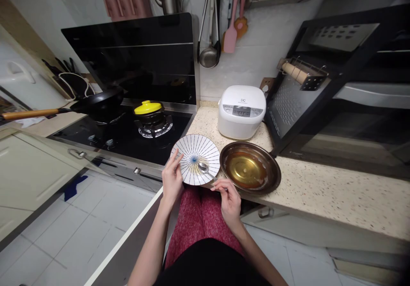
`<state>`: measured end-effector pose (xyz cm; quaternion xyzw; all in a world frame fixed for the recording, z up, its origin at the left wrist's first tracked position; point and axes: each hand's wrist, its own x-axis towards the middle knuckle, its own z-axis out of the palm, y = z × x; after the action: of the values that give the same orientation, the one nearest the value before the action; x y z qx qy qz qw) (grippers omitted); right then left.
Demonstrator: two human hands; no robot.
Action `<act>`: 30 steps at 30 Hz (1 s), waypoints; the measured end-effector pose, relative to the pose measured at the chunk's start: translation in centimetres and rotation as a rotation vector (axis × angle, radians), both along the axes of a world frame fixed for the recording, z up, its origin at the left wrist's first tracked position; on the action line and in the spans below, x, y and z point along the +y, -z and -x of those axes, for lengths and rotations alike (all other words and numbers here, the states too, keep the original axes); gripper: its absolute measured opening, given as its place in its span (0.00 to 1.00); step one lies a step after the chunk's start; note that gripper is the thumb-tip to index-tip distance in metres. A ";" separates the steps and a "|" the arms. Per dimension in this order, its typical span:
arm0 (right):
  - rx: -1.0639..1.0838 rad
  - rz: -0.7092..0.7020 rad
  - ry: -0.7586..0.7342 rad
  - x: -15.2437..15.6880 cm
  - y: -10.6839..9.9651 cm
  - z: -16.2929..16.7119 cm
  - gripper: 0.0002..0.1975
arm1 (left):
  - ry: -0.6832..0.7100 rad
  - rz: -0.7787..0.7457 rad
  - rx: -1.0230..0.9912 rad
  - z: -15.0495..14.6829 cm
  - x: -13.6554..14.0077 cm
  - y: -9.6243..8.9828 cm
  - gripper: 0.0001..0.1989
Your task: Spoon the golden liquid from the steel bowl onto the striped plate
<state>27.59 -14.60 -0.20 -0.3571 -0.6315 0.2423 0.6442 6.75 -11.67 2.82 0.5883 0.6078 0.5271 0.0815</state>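
Observation:
A round white plate (188,143) with dark radiating lines and a blue centre lies at the counter's front edge. Over its left rim reaches my left hand (172,178), fingers stretched out and apart. Whether they press on the plate I cannot tell. My right hand (228,198) pinches the handle of a metal spoon (203,167), whose bowl is over the plate's lower right part. A little yellowish liquid seems to show on the plate near the spoon. Right beside the plate stands a wide metal pan (277,173) with a shiny golden-brown inside.
A white rice cooker (241,111) stands behind the pan. On the hob (128,143) to the left are a yellow-lidded pot (147,108) and a black wok (96,102). A drawer (128,245) is pulled out at my left. A dark oven (355,124) stands right.

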 end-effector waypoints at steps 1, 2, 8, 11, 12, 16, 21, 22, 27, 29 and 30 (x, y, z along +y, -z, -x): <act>0.006 0.009 -0.003 0.1 0.2 0.1 0.14 | -0.001 -0.002 0.001 0.0 0.0 0.0 0.23; 0.011 0.017 -0.005 0.2 0.3 0.1 0.14 | -0.001 -0.003 0.000 -0.1 0.0 0.0 0.23; 0.010 0.038 -0.012 0.3 0.7 0.3 0.15 | 0.005 0.001 -0.012 -0.1 -0.1 0.0 0.24; 0.005 0.044 -0.008 0.3 0.8 0.2 0.15 | 0.008 0.006 -0.009 -0.1 -0.1 -0.1 0.24; 0.005 0.043 -0.009 0.3 0.8 0.2 0.15 | 0.008 0.008 -0.008 -0.1 -0.2 -0.1 0.24; 0.004 0.033 -0.011 0.4 0.8 0.1 0.14 | 0.010 0.010 -0.003 -0.1 -0.2 -0.3 0.24; -0.003 0.039 0.001 0.4 0.8 0.1 0.15 | 0.010 0.008 0.005 -0.1 -0.2 -0.3 0.25; -0.003 0.038 0.001 0.4 0.9 0.1 0.14 | 0.010 0.007 0.004 -0.1 -0.2 -0.2 0.25; 0.020 0.037 -0.008 0.5 1.5 0.1 0.14 | 0.006 0.004 0.011 -0.1 -0.1 -0.3 0.24; 0.033 0.036 -0.002 0.5 1.8 0.2 0.13 | 0.004 0.004 0.019 -0.1 -0.1 -0.3 0.24; 0.040 0.033 0.002 0.5 1.9 0.2 0.13 | 0.003 0.003 0.022 -0.1 -0.1 -0.3 0.24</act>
<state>27.34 -14.11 -2.14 -0.3632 -0.6140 0.2593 0.6511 6.89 -11.80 3.08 0.5947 0.6086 0.5197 0.0766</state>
